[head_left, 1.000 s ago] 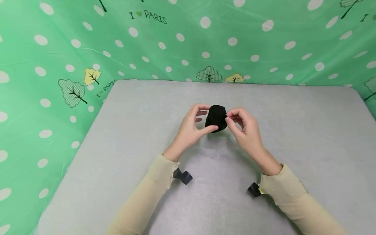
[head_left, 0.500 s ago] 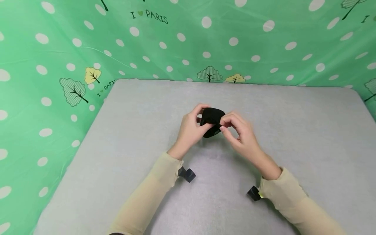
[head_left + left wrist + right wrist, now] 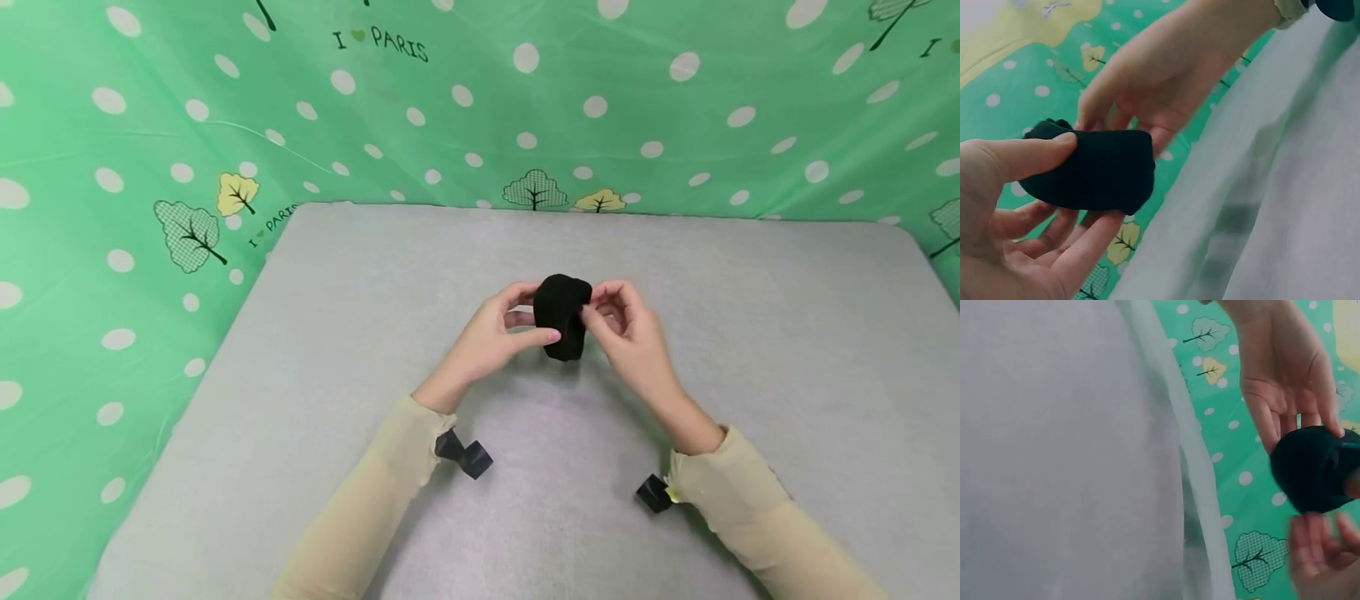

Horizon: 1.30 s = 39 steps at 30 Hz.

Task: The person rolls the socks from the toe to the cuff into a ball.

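A small black bundle of rolled cloth (image 3: 561, 304), soft and rounded, is held up over the middle of the table. My left hand (image 3: 489, 340) grips its left side, thumb across the near face and fingers behind. At its right edge, my right hand (image 3: 636, 337) pinches the fabric between thumb and fingertips. In the left wrist view the bundle (image 3: 1100, 169) looks thick, with a flat upper edge and a bunched fold near the left thumb. An opening or fold shows on the bundle (image 3: 1304, 464) in the right wrist view, where the right fingers are blurred.
The grey tabletop (image 3: 360, 283) spreads around both arms. Green polka-dot cloth (image 3: 450, 108) hangs behind it and along the left. A small black device juts from each sleeve cuff, one at the left wrist (image 3: 476, 459) and another at the right wrist (image 3: 654, 493).
The bundle tipped to show its underside half a second ago, then turned back more upright and shifted slightly right. Both hands stayed on it, the right fingers moving along its edge.
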### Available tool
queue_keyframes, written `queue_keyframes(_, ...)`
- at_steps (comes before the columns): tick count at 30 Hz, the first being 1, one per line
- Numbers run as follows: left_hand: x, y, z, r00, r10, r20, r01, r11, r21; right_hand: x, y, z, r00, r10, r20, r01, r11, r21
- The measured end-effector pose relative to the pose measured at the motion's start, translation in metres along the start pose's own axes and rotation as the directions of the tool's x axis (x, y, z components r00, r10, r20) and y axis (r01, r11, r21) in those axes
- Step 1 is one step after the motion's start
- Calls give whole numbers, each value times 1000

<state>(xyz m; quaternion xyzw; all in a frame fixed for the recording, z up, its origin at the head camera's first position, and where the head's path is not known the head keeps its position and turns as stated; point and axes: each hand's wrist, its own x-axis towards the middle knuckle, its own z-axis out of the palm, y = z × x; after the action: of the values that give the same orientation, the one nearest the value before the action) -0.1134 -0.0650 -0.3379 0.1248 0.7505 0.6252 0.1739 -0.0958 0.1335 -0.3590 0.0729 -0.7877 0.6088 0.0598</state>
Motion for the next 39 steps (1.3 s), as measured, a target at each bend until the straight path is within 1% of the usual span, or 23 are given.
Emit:
queue_keyframes(3, 1, -1, 0, 1000, -2, -23, 2, 1000, -25, -2, 2, 0, 996, 38, 84, -29, 995, -98)
queue_keyframes(5, 1, -1, 0, 999, -5, -44, 4, 1000, -20, -2, 3, 0, 993, 32, 111, -16, 990, -140)
queue_keyframes(9, 1, 0, 0, 994, -22, -108, 29, 998, 64, -3, 4, 1, 994, -3, 113, 20, 989, -148)
queue_keyframes(12, 1, 2, -1, 986, -25, -165, 53, 985, 165, -5, 5, 1, 995, -4, 105, 19, 989, -149)
queue_keyframes(15, 0, 3, -3, 981, -20, -194, 65, 972, 228, -6, 5, 0, 995, 7, 101, 8, 989, -146)
queue_keyframes(21, 2, -2, -5, 966, 37, -256, 45, 950, 309, -9, 5, -5, 994, 11, 105, 2, 993, -119)
queue_keyframes(24, 3, -4, -5, 960, 63, -272, 33, 942, 334, -10, 6, -6, 995, 8, 103, 1, 996, -94)
queue_keyframes(27, 4, -4, -4, 959, 81, -273, 20, 937, 349, -10, 6, -7, 996, -3, 90, 9, 998, -64)
queue_keyframes(30, 4, -3, -3, 966, 75, -249, 12, 943, 333, -10, 5, -7, 996, -6, 92, 10, 999, -46)
queue_keyframes(34, 2, -3, -1, 988, 24, -154, 15, 969, 245, -7, 3, -6, 992, 31, 123, -23, 997, -72)
queue_keyframes(36, 2, -4, -1, 993, 15, -115, 8, 981, 195, -5, 1, -5, 988, 60, 142, -46, 994, -100)
queue_keyframes(39, 0, -4, -2, 997, 13, -76, -2, 988, 151, -3, 0, -7, 980, 90, 179, -66, 988, -137)
